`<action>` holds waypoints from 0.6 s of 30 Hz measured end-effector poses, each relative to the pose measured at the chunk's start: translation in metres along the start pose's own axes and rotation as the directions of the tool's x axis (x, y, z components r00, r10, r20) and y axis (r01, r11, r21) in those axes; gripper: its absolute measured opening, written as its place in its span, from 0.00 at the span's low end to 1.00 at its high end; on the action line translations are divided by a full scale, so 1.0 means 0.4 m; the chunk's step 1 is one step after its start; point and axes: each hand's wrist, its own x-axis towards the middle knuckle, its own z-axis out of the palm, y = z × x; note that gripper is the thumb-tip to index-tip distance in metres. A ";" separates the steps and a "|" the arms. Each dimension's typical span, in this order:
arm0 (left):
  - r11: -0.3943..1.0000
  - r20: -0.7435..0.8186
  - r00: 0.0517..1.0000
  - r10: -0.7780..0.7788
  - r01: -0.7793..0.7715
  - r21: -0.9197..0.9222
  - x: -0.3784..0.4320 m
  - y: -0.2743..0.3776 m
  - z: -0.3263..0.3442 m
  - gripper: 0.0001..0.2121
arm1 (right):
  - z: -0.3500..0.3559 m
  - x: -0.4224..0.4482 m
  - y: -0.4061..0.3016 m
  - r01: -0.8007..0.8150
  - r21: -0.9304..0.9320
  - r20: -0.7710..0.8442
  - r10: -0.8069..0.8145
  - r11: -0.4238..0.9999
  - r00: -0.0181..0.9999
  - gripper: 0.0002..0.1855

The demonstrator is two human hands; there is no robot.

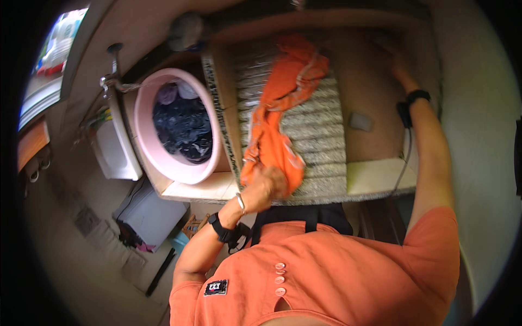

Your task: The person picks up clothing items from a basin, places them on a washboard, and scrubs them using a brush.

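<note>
A wet orange garment (277, 93) with pale trim lies lengthwise over the ribbed stone washboard (322, 142). At its near end my left hand (269, 181) has curled fingers around the orange cloth. My right hand (395, 57) reaches into the far right corner of the brown sink compartment (375, 93). Blur and shadow hide its fingers, so whether it holds anything is unclear. Nearer to me on that compartment's floor lies a small grey block (361, 121), perhaps soap.
Left of the washboard, a pink tub (140, 118) holds dark wet cloth (183, 126) in water. Water runs toward it from a wall tap (110, 83). A white basin (116, 150) and a grey bin-like container (151, 216) stand farther left. A wall (473, 134) borders the right side.
</note>
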 end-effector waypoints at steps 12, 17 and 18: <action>0.798 -0.863 0.468 0.190 0.439 0.414 0.120 -0.083 -0.661 0.22 | 0.045 0.018 0.054 -0.136 -0.194 -0.102 0.118 0.971 0.988 0.28; 0.687 -0.842 0.504 0.192 0.544 0.482 0.197 -0.334 -0.798 0.28 | 0.090 -0.042 0.015 -0.119 -0.255 -0.023 0.117 0.960 0.993 0.28; 0.699 -0.831 0.518 0.201 0.519 0.493 0.242 -0.332 -0.821 0.28 | 0.093 -0.054 0.009 -0.153 -0.353 0.030 0.174 0.923 0.984 0.28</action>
